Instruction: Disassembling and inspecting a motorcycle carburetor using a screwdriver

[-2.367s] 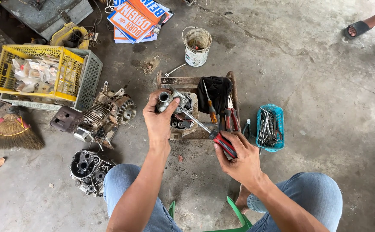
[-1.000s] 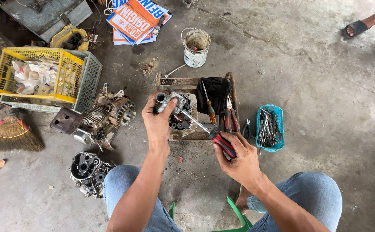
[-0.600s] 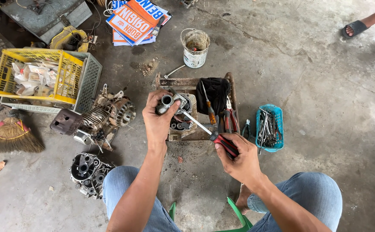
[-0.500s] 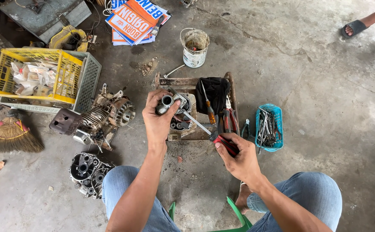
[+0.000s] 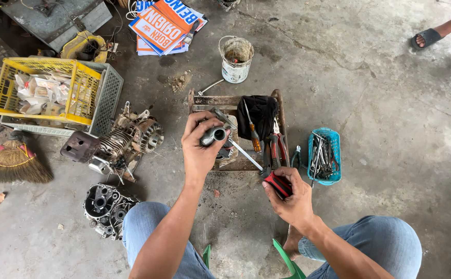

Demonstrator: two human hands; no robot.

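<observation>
Concrete floor; left hand (image 5: pixel 200 146) clamps metal cylinder (image 5: pixel 213 136), unmoved; right hand (image 5: pixel 289 199) grips screwdriver (image 5: pixel 266 173), drawn slightly back.

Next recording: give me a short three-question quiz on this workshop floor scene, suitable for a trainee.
1. True or false: the left hand grips a grey metal tube.
2. What colour is the handle of the screwdriver in the right hand?
3. The blue basket of wrenches lies on which side of the wooden tray? A) the person's left B) the person's right

Key: 1 true; 2 red and black; 3 B.
</observation>
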